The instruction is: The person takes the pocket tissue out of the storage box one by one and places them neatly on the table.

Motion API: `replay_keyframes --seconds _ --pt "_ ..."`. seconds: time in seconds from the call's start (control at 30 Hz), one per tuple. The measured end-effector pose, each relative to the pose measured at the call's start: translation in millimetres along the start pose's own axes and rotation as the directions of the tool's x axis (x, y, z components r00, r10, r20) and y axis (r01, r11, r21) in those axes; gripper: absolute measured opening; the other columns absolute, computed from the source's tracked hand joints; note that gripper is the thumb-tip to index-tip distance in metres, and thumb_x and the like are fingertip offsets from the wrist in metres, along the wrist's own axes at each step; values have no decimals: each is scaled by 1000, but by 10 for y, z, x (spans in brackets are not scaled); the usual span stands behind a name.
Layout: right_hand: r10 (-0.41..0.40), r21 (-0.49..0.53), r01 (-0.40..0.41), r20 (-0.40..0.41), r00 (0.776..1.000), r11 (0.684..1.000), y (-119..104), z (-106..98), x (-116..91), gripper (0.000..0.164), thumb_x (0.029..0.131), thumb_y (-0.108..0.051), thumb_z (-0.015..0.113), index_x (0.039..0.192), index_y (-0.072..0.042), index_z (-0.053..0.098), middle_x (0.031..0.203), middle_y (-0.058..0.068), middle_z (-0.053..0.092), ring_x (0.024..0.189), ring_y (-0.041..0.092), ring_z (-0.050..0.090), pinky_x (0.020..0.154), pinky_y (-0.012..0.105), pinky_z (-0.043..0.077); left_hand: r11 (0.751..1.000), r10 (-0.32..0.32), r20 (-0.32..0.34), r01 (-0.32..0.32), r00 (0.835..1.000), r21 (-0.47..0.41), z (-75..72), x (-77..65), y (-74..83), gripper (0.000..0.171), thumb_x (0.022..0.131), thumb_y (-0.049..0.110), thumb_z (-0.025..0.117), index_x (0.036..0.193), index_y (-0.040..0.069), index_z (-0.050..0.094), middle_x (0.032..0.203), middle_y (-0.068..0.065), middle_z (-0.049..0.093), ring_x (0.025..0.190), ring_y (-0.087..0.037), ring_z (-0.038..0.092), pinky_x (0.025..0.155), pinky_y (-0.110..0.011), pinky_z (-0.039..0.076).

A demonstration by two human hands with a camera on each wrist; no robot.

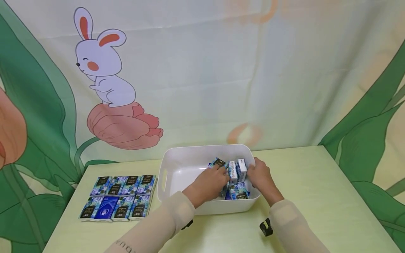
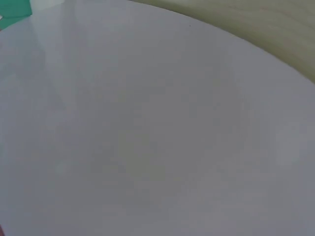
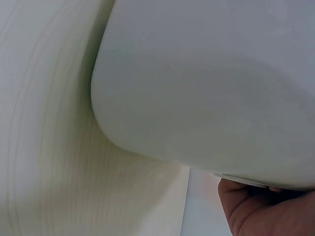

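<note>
In the head view, a white plastic bin (image 1: 205, 207) holds several small tissue packs in blue floral wrappers, bunched in its right half. My left hand (image 1: 209, 182) reaches over the front rim, its bent fingers among the packs. One pack (image 1: 219, 162) shows just behind that hand, and two packs stand on edge to its right, the nearer an upright pack (image 1: 232, 172). Another pack (image 1: 238, 191) lies by the front wall. What the left fingers hold, I cannot tell. My right hand (image 1: 261, 175) grips the bin's right end, fingers hooked into the handle opening in the right wrist view.
Left of the bin, several tissue packs (image 1: 121, 203) lie flat in two rows on the pale table (image 1: 316, 196). One plain blue pack (image 1: 107, 207) is among them. Behind the table hangs a curtain (image 1: 202, 88) printed with a rabbit and leaves.
</note>
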State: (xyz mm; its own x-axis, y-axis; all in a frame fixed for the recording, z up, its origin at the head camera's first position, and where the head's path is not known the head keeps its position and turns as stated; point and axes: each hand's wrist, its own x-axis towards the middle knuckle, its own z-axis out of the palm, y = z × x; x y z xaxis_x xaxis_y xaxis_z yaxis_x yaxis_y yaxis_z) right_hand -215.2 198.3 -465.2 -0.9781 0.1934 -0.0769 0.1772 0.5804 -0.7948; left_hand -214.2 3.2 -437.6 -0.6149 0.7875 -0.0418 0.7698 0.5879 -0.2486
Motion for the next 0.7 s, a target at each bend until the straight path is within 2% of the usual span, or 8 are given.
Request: replay_keyframes --seconds 0.1,0.23,0.33,0.4,0.5,0.6,0.7 --pt "-3 0 3 1 1000 1000 0 3 2 38 100 -8 42 132 8 55 116 34 62 81 40 66 50 35 53 1000 -27 -26 27 999 -14 -9 -80 -38 38 83 30 85 115 12 75 114 -7 66 103 -23 62 87 -33 55" --pt "9 3 -9 12 1000 1000 0 1 1 38 101 -9 42 132 8 54 116 34 61 79 38 66 50 34 53 983 -96 -39 88 995 -159 -143 -232 -118 38 80 31 87 110 10 76 104 -7 64 89 -21 59 78 -32 55" --pt "24 6 -24 22 999 1000 -3 4 0 38 101 -9 41 133 7 53 117 34 61 79 37 66 49 34 53 960 -159 -89 133 983 -247 -274 -400 -201 32 80 28 85 104 10 76 99 -6 63 83 -19 56 72 -32 54" --pt "30 10 -30 27 999 999 -3 5 3 39 101 -10 41 134 7 52 118 34 61 79 37 66 49 33 53 946 -200 -143 154 969 -284 -344 -535 -257 30 79 28 84 100 9 74 99 -6 63 83 -19 56 71 -32 53" --pt "39 13 -39 35 999 999 -4 8 3 40 102 -10 41 136 6 51 121 34 60 80 36 65 49 32 52 922 -268 -242 175 932 -345 -417 -766 -343 25 79 27 82 95 10 72 103 -6 63 85 -21 57 70 -34 53" --pt "41 8 -42 37 998 999 -7 16 -2 40 102 -11 40 136 6 51 121 34 59 78 35 64 49 31 51 899 -339 -333 199 880 -389 -467 -1014 -431 25 77 26 82 93 11 71 102 -6 63 83 -21 59 67 -35 52" --pt "41 4 -41 36 999 999 -9 23 -2 40 103 -11 39 137 7 50 122 35 58 77 34 63 49 31 51 868 -424 -381 248 822 -431 -498 -1264 -518 25 74 25 83 91 11 71 99 -5 63 77 -19 58 64 -33 50"
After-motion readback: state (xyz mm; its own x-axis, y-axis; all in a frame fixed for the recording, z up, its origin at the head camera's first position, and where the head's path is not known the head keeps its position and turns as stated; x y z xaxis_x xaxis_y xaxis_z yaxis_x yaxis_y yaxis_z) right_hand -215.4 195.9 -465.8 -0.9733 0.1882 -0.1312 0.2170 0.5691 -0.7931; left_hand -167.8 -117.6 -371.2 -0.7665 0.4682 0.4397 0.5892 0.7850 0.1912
